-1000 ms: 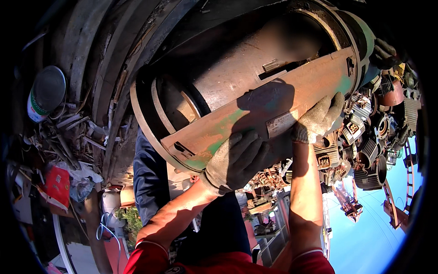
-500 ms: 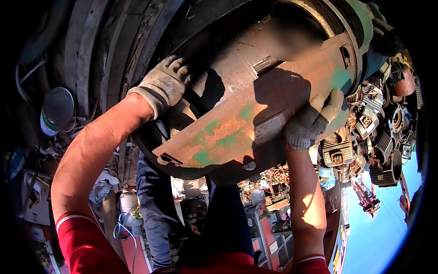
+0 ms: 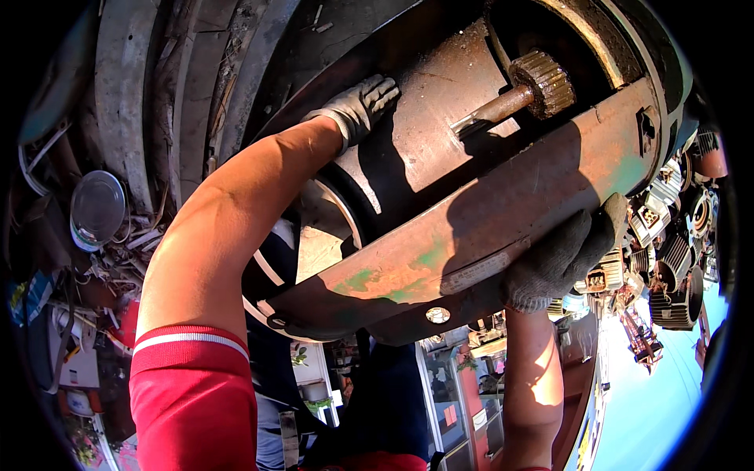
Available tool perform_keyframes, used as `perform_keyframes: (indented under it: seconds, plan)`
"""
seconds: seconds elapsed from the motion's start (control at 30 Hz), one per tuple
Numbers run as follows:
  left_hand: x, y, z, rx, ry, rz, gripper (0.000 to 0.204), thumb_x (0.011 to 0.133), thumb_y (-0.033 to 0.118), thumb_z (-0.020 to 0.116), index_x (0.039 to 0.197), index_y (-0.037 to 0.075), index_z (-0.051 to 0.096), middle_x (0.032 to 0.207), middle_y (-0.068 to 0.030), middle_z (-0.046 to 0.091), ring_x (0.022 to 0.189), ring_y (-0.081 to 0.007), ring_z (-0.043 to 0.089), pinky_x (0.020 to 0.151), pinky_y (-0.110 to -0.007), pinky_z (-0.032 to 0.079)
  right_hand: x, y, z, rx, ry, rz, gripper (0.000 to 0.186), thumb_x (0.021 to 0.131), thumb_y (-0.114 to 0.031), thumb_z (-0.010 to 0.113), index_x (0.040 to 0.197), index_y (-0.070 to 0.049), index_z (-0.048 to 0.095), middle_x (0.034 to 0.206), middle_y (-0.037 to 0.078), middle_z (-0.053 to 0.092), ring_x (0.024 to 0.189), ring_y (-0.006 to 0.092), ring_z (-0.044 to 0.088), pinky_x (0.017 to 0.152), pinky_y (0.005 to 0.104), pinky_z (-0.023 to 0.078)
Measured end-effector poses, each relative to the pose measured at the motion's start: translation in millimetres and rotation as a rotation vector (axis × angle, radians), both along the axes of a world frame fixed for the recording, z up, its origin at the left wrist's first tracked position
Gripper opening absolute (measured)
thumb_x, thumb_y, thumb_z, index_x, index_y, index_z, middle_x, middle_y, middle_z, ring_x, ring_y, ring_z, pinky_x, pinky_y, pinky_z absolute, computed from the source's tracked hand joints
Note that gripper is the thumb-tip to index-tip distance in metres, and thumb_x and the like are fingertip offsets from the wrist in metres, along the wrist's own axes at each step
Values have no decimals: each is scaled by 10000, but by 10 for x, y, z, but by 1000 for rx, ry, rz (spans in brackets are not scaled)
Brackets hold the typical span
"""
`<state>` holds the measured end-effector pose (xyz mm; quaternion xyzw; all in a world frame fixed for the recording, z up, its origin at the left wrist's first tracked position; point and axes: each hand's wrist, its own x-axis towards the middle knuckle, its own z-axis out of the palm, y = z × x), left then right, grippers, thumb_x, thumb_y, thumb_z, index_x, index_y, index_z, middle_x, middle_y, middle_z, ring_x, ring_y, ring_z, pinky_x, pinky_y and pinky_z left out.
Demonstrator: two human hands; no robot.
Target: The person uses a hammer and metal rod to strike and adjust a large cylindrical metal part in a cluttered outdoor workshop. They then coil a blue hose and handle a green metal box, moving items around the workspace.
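Note:
A large rusty metal housing (image 3: 314,302) with flaking green paint lies tilted across the middle, its long side cut open. Inside shows a smooth brown curved wall or drum (image 3: 440,94), and a rusty shaft with a toothed gear (image 3: 542,85) juts out at the upper right. My left hand (image 3: 361,110), in a grey work glove, lies on the brown curved surface with fingers stretched out. Against the housing's near outer side rests my gloved right hand (image 3: 561,259), in shadow, its fingers extended and thumb apart. Neither hand visibly grasps a loose piece.
Long curved metal strips (image 3: 126,102) lie at the upper left. A round tin can (image 3: 98,208) stands beside scattered debris. Heaped motor casings (image 3: 675,271) and scrap fill the right side. My legs (image 3: 385,392) are below the housing.
My left hand has moved right and deeper over the opening, from the housing's left end. The housing has shifted and tilted slightly; the shaft and gear now show. My right hand moved slightly down and right with it.

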<state>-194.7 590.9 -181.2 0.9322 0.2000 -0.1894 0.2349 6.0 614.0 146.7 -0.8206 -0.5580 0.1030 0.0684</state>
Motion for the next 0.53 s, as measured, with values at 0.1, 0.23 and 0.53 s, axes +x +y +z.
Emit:
perform_keyframes:
  seconds: [0.1, 0.23, 0.53]
  plan:
    - [-20, 52, 213, 14, 9, -145, 641, 1021, 156, 359, 1637, 23, 236, 1711, -134, 245, 1561, -352, 273, 1300, -451, 209, 224, -114, -7, 27, -130, 290, 385, 1109, -178, 425, 1450, -5, 467, 1480, 255, 442, 1376, 409, 450, 1177, 508, 350]
    - [-244, -118, 249, 13, 87, -262, 629, 1018, 180, 395, 1608, -15, 294, 1680, -205, 293, 1552, -364, 293, 1286, -510, 226, 203, -107, -29, 45, -151, 398, 382, 1104, -168, 445, 1472, -68, 460, 1479, 274, 436, 1349, 439, 471, 1133, 545, 402]
    - [-56, 104, 359, 42, 59, -51, 641, 975, 166, 470, 1572, -39, 364, 1637, -198, 378, 1522, -416, 325, 1282, -516, 217, -66, 14, 9, 36, 91, -79, 481, 1100, -294, 452, 1418, 67, 464, 1464, 222, 456, 1292, 350, 492, 1177, 439, 322]
